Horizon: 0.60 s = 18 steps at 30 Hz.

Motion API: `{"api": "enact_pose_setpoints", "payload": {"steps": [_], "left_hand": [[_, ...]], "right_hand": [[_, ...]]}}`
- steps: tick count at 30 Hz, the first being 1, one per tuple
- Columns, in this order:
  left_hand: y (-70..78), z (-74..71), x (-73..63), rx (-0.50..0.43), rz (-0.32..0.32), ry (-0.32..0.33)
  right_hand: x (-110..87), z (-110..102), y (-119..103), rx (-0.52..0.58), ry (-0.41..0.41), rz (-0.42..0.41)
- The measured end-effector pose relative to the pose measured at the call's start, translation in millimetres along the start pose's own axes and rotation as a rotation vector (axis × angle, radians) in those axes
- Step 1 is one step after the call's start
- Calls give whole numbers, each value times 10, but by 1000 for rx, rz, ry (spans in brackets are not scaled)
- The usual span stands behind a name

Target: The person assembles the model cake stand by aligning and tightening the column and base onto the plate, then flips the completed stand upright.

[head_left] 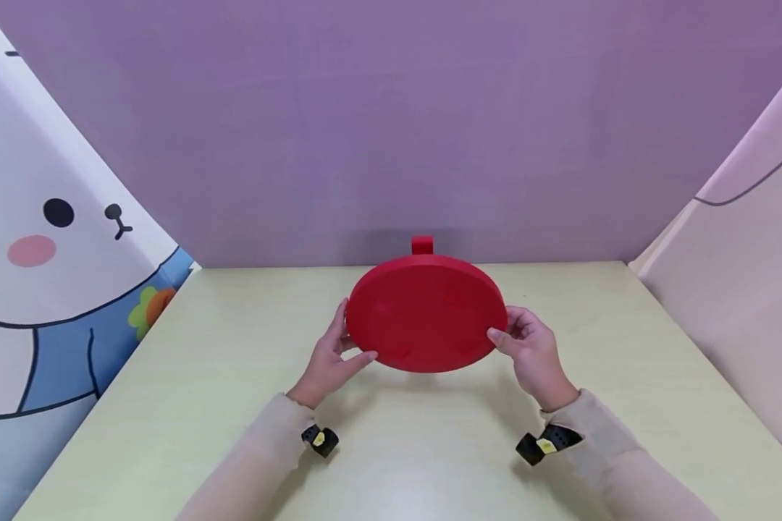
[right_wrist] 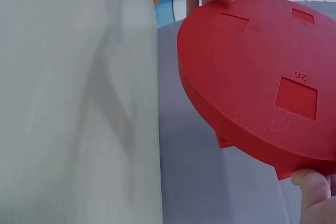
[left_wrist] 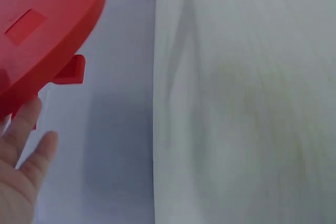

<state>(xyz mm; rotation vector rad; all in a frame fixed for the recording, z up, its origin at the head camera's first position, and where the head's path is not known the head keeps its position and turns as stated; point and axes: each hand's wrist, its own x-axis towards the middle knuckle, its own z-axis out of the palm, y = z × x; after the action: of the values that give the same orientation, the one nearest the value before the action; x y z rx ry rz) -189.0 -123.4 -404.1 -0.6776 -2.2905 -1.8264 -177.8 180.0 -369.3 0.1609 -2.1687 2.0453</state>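
Note:
A thick round red disc [head_left: 426, 315] is held up over the table, its broad face tilted toward me. In the right wrist view, that face of the disc [right_wrist: 252, 66] bears several shallow square recesses with small engraved numbers, one reading 26. Blocky red tabs [head_left: 422, 244] stick out behind it. My left hand [head_left: 332, 365] grips the left edge, thumb on the near face and fingers spread behind. At the right edge, my right hand [head_left: 533, 354] pinches the disc with the thumb in front; its other fingers are partly hidden behind.
Below lies a pale wooden table [head_left: 404, 441], with soft shadows under the hands. A purple panel [head_left: 391, 130] rises along its back edge. Cartoon-printed cloth [head_left: 72, 289] hangs on the left, and a pale sheet [head_left: 743, 304] stands on the right. Each wrist wears a small black camera [head_left: 321, 440].

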Motion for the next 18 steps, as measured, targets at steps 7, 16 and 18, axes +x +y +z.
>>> {"api": "enact_pose_setpoints", "payload": {"steps": [7,16,18], "left_hand": [[31,13,-65,-10,1,59],[7,-8,-128,-70,-69,53],[21,-12,-136,-125,-95,49]], "right_hand": [[-43,43,-58,-24,-31,30],[-80,72,-122,-64,-69,25],[-75,75,-123,-60,-74,28]]}}
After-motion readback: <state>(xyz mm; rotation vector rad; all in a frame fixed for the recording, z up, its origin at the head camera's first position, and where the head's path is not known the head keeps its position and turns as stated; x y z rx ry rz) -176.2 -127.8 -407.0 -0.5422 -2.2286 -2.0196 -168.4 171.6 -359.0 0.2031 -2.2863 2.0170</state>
